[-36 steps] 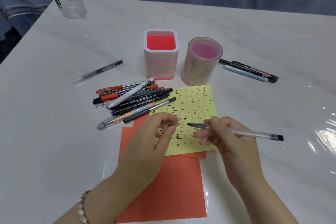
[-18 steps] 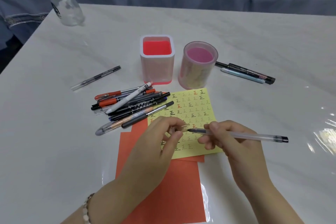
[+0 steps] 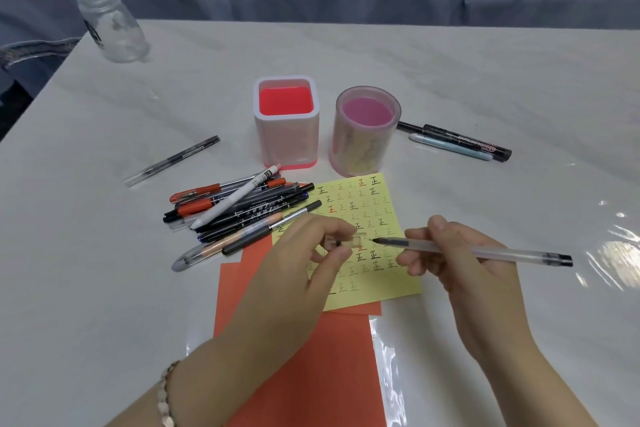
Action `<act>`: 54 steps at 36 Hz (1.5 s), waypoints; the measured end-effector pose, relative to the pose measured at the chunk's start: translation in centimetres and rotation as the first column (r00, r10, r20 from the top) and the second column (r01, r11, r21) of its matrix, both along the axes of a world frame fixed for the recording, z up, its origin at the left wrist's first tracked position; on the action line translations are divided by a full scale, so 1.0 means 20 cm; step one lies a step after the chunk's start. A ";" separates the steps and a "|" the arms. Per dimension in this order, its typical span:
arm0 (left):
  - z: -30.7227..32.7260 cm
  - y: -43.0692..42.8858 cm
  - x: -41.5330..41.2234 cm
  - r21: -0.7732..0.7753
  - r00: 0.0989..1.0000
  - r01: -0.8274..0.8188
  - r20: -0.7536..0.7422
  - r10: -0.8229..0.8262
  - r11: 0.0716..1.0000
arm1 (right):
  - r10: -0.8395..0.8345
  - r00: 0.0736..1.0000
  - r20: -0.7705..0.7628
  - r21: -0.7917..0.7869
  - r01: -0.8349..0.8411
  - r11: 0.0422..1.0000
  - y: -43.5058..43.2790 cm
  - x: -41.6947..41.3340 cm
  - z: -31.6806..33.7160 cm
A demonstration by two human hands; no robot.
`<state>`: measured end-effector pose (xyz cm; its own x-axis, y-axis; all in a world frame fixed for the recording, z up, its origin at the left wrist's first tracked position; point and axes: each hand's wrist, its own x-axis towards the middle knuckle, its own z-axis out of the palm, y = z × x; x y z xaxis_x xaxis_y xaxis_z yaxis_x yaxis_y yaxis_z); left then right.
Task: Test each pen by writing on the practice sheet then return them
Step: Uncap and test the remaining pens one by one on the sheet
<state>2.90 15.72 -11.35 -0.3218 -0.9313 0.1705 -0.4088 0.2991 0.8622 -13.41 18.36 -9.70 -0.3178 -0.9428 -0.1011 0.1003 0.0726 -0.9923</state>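
My right hand grips a clear-barrelled pen with a black end, its tip pointing left above the yellow practice sheet. My left hand pinches the pen's clear cap just left of the tip, a small gap between them. The sheet carries rows of written characters in black and red. A pile of several pens lies left of the sheet. Two holders stand behind it: a square one with a red inside and a round one with a pink inside.
Orange paper lies under the yellow sheet, reaching the near edge. A single clear pen lies to the left. Two pens lie right of the round holder. A glass jar stands at the far left corner of the white table.
The cap and the pen tip have stayed close together over the sheet. The view has tilted, so everything sits a little lower in frame.
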 end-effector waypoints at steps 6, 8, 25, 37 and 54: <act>0.00 0.00 -0.02 -0.022 1.000 0.023 -0.013 -0.023 0.999 | 0.012 1.000 0.017 0.009 -0.012 1.000 -0.01 0.01 -0.01; -0.01 -0.01 -0.03 -0.030 0.999 0.029 -0.025 -0.030 0.999 | 0.025 0.999 0.025 0.015 -0.026 1.000 -0.01 0.02 -0.02; -0.01 -0.06 -0.13 -0.167 0.951 0.162 -0.235 -0.198 0.973 | -0.044 0.986 0.163 0.029 0.040 0.999 -0.04 0.00 -0.08; 0.04 -0.15 -0.19 -0.076 0.978 0.183 0.114 -0.173 0.980 | 0.091 0.982 -0.165 0.088 -0.077 0.993 -0.11 -0.07 -0.02; -0.09 -0.19 0.24 -0.339 0.738 -0.153 0.586 0.335 0.928 | 0.321 -0.029 -0.947 0.312 0.166 0.936 -0.80 -0.53 -0.28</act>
<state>7.71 11.88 -13.20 -0.2073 -0.9451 0.2526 -0.9142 0.2790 0.2939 -24.05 2.31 -15.40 -0.2468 -0.9690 0.0150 -0.9690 0.2469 0.0071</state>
